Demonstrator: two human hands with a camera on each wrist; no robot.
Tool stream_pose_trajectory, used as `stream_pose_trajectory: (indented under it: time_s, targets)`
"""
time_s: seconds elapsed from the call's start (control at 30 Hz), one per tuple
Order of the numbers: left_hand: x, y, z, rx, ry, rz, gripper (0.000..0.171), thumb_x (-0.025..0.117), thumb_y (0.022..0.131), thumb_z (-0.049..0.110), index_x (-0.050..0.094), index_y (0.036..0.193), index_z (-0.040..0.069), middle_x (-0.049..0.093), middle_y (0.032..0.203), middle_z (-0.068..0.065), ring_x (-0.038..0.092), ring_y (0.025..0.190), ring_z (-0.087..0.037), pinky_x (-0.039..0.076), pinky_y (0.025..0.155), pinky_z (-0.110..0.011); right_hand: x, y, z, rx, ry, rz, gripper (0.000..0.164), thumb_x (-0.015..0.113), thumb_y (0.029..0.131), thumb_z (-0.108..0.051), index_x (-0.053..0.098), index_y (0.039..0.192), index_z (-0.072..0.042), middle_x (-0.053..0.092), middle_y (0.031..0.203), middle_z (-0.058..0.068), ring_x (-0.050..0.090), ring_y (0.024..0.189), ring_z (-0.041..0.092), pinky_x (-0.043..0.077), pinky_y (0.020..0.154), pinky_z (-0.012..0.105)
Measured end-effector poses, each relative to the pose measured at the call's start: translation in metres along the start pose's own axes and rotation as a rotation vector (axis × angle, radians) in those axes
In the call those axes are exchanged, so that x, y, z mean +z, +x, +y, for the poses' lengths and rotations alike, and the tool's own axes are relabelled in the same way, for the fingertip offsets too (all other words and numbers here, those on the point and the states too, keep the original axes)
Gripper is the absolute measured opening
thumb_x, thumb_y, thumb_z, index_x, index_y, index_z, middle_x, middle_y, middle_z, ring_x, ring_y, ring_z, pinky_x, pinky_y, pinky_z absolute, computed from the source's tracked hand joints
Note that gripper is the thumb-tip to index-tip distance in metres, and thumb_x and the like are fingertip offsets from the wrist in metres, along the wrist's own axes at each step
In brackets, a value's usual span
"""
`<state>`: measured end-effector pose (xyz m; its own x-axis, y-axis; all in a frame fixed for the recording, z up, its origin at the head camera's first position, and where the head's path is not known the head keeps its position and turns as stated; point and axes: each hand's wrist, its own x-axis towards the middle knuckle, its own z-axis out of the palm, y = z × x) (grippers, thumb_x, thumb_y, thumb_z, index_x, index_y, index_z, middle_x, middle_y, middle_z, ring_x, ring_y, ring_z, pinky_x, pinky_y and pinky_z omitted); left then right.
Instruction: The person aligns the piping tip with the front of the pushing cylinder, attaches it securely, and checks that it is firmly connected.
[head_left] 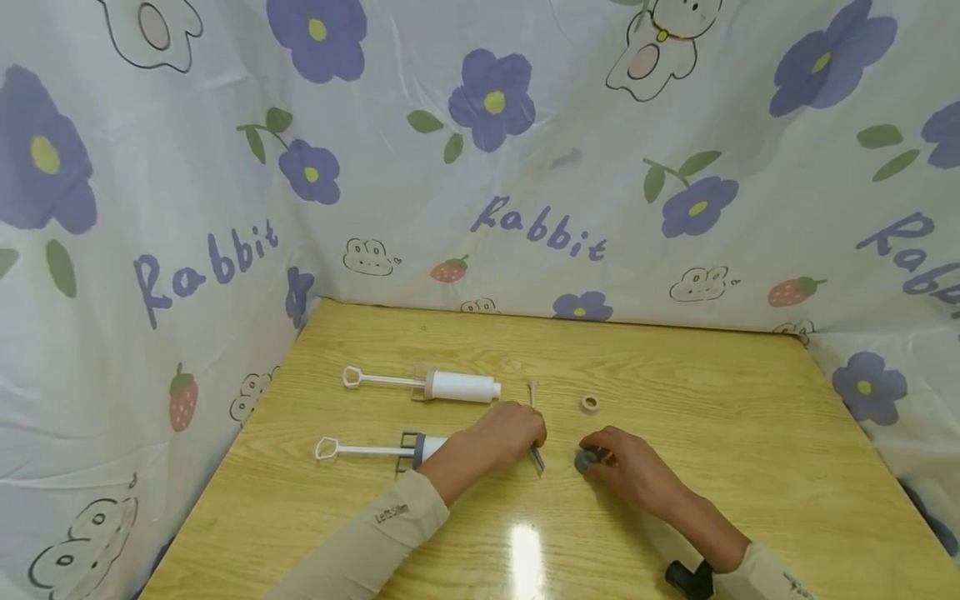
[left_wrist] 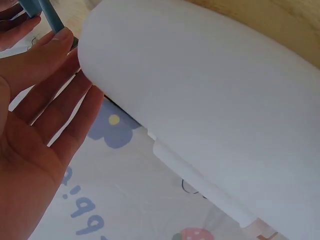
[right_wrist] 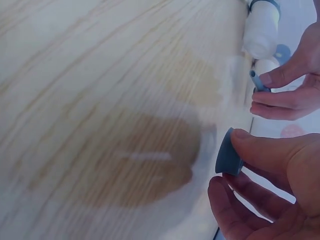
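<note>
My left hand [head_left: 513, 429] pinches a slim blue-grey nozzle [head_left: 537, 460] between thumb and fingers; its hollow end shows in the right wrist view. My right hand [head_left: 633, 471] grips a blue-grey ring-shaped cap [head_left: 587, 461] by thumb and fingertips, just right of the left hand. Beneath my left forearm lies a white plunger syringe [head_left: 433, 447] with a grey collar, its front end hidden. Its white barrel [left_wrist: 200, 85] fills much of the left wrist view. Farther back lies a second white syringe [head_left: 461, 387] with a beige collar.
A beige nozzle [head_left: 533, 390] lies just beyond the left hand, and a beige ring cap [head_left: 590, 404] beyond the right. Everything is on a wood-grain table [head_left: 712, 375]. A patterned cloth [head_left: 420, 200] hangs along its back and sides.
</note>
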<state>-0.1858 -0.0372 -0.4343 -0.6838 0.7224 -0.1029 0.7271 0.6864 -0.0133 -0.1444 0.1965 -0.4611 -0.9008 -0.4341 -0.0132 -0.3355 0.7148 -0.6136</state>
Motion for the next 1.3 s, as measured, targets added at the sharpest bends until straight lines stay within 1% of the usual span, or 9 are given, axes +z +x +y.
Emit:
stream_pose_trajectory:
  time_s: [0.1, 0.23, 0.33, 0.4, 0.67, 0.77, 0.97, 1.2, 1.3]
  targets:
    - [0.0, -0.001, -0.002, 0.004, -0.004, 0.019, 0.021, 0.071, 0.096, 0.007, 0.083, 0.094, 0.025, 0.078, 0.102, 0.01, 0.07, 0.085, -0.006, 0.054, 0.069, -0.02, -0.001, 0.0, -0.001, 0.008, 0.001, 0.0, 0.028, 0.074, 0.093, -0.004, 0.071, 0.121, -0.002, 0.07, 0.113, 0.007, 0.069, 0.096, 0.021, 0.06, 0.08, 0.032]
    - [0.0, -0.003, -0.004, 0.013, -0.006, 0.052, 0.021, 0.072, 0.093, 0.006, 0.082, 0.089, 0.024, 0.078, 0.095, 0.011, 0.066, 0.076, -0.005, 0.051, 0.064, -0.021, -0.003, -0.001, -0.003, 0.009, -0.002, -0.001, 0.029, 0.073, 0.094, -0.006, 0.071, 0.122, -0.002, 0.07, 0.113, 0.007, 0.068, 0.095, 0.018, 0.059, 0.078, 0.03]
    - [-0.001, -0.004, -0.006, 0.008, -0.023, 0.059, 0.021, 0.071, 0.093, 0.006, 0.081, 0.087, 0.023, 0.077, 0.09, 0.011, 0.06, 0.07, -0.006, 0.048, 0.061, -0.023, -0.005, -0.001, -0.005, 0.006, -0.006, 0.002, 0.03, 0.073, 0.094, -0.008, 0.07, 0.123, -0.003, 0.07, 0.112, 0.006, 0.067, 0.094, 0.017, 0.058, 0.078, 0.028]
    - [-0.003, -0.005, -0.006, 0.002, -0.036, 0.06, 0.021, 0.069, 0.094, 0.007, 0.081, 0.087, 0.023, 0.076, 0.089, 0.011, 0.059, 0.069, -0.006, 0.048, 0.061, -0.025, -0.006, -0.002, -0.007, 0.002, -0.009, 0.006, 0.031, 0.074, 0.094, -0.009, 0.07, 0.124, -0.003, 0.07, 0.112, 0.006, 0.067, 0.094, 0.016, 0.057, 0.078, 0.027]
    - [-0.006, -0.011, -0.008, -0.02, -0.103, 0.064, 0.017, 0.068, 0.099, 0.013, 0.082, 0.098, 0.021, 0.078, 0.096, 0.009, 0.072, 0.085, -0.01, 0.056, 0.07, -0.023, -0.01, -0.004, -0.013, 0.013, 0.005, 0.015, 0.032, 0.073, 0.096, -0.012, 0.069, 0.126, -0.003, 0.07, 0.116, 0.006, 0.067, 0.094, 0.016, 0.057, 0.076, 0.025]
    - [-0.006, -0.014, -0.009, -0.018, -0.114, 0.093, 0.016, 0.068, 0.099, 0.014, 0.082, 0.1, 0.021, 0.078, 0.098, 0.008, 0.073, 0.088, -0.01, 0.057, 0.071, -0.024, -0.011, -0.005, -0.015, 0.01, 0.011, 0.022, 0.031, 0.072, 0.096, -0.012, 0.069, 0.126, -0.003, 0.07, 0.117, 0.007, 0.068, 0.094, 0.017, 0.057, 0.076, 0.025]
    - [-0.008, -0.022, -0.012, -0.01, -0.129, 0.173, 0.016, 0.068, 0.099, 0.012, 0.082, 0.1, 0.02, 0.078, 0.095, 0.006, 0.073, 0.086, -0.011, 0.058, 0.072, -0.024, -0.014, -0.008, -0.02, -0.017, 0.027, 0.041, 0.032, 0.072, 0.097, -0.012, 0.068, 0.127, -0.002, 0.069, 0.118, 0.01, 0.069, 0.095, 0.018, 0.058, 0.077, 0.025]
    - [-0.014, -0.033, -0.013, -0.017, -0.176, 0.215, 0.016, 0.066, 0.101, 0.015, 0.082, 0.101, 0.019, 0.077, 0.092, 0.005, 0.07, 0.081, -0.01, 0.054, 0.068, -0.022, -0.016, -0.01, -0.027, -0.031, 0.024, 0.071, 0.032, 0.073, 0.095, -0.012, 0.068, 0.126, -0.004, 0.07, 0.115, 0.005, 0.07, 0.095, 0.018, 0.059, 0.08, 0.026]
    - [-0.016, -0.036, -0.013, -0.016, -0.189, 0.229, 0.014, 0.067, 0.101, 0.016, 0.081, 0.102, 0.018, 0.076, 0.093, 0.005, 0.07, 0.081, -0.01, 0.054, 0.069, -0.023, -0.016, -0.011, -0.029, -0.032, 0.027, 0.079, 0.031, 0.073, 0.095, -0.011, 0.068, 0.125, -0.005, 0.07, 0.114, 0.004, 0.07, 0.096, 0.018, 0.059, 0.08, 0.026]
